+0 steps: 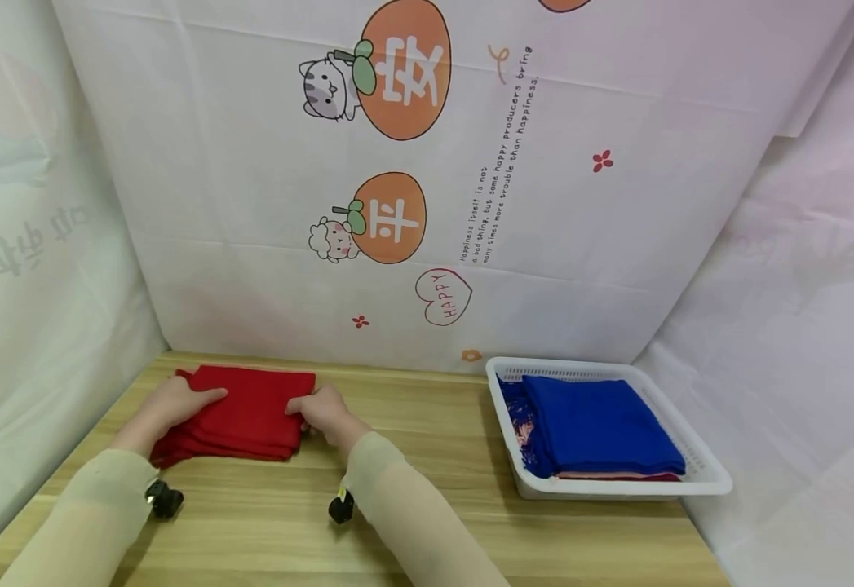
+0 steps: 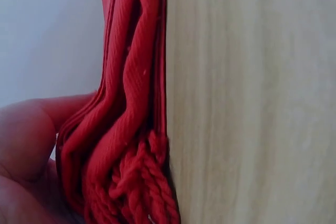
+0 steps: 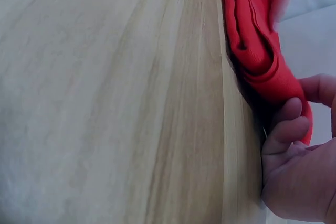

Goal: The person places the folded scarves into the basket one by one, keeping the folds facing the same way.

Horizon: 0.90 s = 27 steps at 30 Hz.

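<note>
A red scarf (image 1: 250, 412), folded into a thick rectangle, lies on the wooden table at the left. Its left end is held by my left hand (image 1: 170, 405), thumb lying over the top. Twisted fringe (image 2: 139, 182) and the stacked folds show below that hand in the left wrist view. At the opposite end, my right hand (image 1: 325, 412) pinches the folded edge between thumb and fingers. The right wrist view shows curled fingers (image 3: 286, 129) tucked under this rounded fold, which is slightly raised off the table.
A white plastic basket (image 1: 701, 456) stands at the right of the wooden table (image 1: 427, 489). Inside lies a folded blue scarf (image 1: 603, 424) with fringe at its left, over pink and dark red layers. Printed white sheeting (image 1: 544, 212) hangs behind the table and along both sides.
</note>
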Available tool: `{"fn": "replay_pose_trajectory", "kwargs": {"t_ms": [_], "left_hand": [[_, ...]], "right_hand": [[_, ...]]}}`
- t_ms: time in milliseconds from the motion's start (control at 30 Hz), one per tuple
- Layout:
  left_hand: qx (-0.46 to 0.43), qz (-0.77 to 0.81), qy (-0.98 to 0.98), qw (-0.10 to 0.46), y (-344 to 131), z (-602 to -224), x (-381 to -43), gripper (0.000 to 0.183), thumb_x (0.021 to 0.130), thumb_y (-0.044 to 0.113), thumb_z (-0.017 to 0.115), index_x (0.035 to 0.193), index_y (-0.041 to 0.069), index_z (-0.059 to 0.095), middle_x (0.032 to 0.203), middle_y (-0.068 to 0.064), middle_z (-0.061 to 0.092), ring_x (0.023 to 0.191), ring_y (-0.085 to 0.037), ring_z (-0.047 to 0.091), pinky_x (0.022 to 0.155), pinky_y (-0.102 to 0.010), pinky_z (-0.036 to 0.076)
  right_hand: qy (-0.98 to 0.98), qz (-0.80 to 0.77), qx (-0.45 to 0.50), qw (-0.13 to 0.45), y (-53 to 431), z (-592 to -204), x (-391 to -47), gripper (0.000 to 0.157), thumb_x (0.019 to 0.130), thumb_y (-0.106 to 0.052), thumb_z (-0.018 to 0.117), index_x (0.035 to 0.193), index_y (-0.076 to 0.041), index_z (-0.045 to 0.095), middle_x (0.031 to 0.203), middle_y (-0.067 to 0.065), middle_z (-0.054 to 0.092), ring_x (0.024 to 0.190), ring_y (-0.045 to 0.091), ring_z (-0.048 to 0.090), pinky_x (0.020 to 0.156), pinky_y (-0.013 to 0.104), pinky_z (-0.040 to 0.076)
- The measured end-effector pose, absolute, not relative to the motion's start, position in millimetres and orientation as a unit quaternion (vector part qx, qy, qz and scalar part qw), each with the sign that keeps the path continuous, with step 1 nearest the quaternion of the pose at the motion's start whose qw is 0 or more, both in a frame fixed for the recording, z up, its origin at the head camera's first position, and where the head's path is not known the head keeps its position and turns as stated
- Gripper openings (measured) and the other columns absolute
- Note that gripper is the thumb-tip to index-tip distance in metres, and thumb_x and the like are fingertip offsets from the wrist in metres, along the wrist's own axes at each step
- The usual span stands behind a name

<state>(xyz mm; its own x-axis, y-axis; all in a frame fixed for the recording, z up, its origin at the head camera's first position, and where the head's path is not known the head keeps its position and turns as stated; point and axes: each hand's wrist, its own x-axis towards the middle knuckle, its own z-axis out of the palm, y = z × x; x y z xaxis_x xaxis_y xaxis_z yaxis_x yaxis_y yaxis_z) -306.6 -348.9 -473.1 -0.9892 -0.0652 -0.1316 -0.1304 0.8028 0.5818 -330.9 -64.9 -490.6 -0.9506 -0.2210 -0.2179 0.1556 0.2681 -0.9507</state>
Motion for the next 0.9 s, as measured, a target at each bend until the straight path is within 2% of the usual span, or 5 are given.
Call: {"fn": "replay_pose_trajectory", "kwargs": {"t_ms": [300,567,667,767,900], "left_hand": [[-0.054,0.393,0.916,0.067,-347.6,-478.8,-302.5,0.086,0.108,0.055,0.067,0.134,-0.026,0.05,0.114,-0.03,0.06,0.093,-0.032,0.05,0.079,-0.039,0.046],[-0.061,0.43,0.897,0.08,-342.7,-480.9,-298.2,0.051,0.107,0.054,0.07,0.093,0.006,0.057,0.092,-0.007,0.052,0.085,-0.023,0.049,0.076,-0.036,0.045],[-0.059,0.439,0.892,0.091,-340.8,-479.4,-294.8,0.054,0.106,0.055,0.07,0.099,0.003,0.06,0.097,-0.009,0.054,0.088,-0.024,0.051,0.078,-0.036,0.046],[-0.056,0.443,0.889,0.101,-338.9,-479.0,-291.4,0.073,0.105,0.058,0.071,0.124,-0.012,0.062,0.111,-0.018,0.059,0.097,-0.028,0.054,0.083,-0.038,0.049],[-0.058,0.46,0.879,0.114,-333.2,-478.4,-286.3,0.102,0.104,0.059,0.071,0.153,-0.024,0.039,0.136,-0.035,0.055,0.11,-0.035,0.057,0.09,-0.043,0.053]], "right_hand": [[0.772,-0.612,-0.032,0.165,-59.5,-492.6,-329.6,0.029,0.097,-0.027,0.086,0.081,-0.014,0.066,0.057,-0.003,0.049,0.05,0.013,0.042,0.049,0.025,0.033],[0.781,-0.61,-0.036,0.133,-59.6,-498.3,-326.2,0.021,0.102,-0.029,0.082,0.104,-0.012,0.07,0.073,-0.001,0.062,0.054,0.014,0.046,0.053,0.027,0.04],[0.79,-0.602,-0.035,0.11,-61.4,-502.0,-324.1,0.021,0.104,-0.028,0.079,0.11,-0.01,0.073,0.084,0.0,0.07,0.062,0.014,0.056,0.06,0.029,0.048],[0.801,-0.59,-0.042,0.09,-61.1,-503.3,-320.8,0.024,0.106,-0.029,0.077,0.115,-0.007,0.074,0.094,0.001,0.074,0.076,0.016,0.067,0.074,0.036,0.059],[0.805,-0.585,-0.054,0.085,-56.0,-503.7,-316.0,0.028,0.109,-0.028,0.073,0.123,-0.004,0.071,0.102,0.001,0.072,0.09,0.018,0.071,0.091,0.045,0.062]]}}
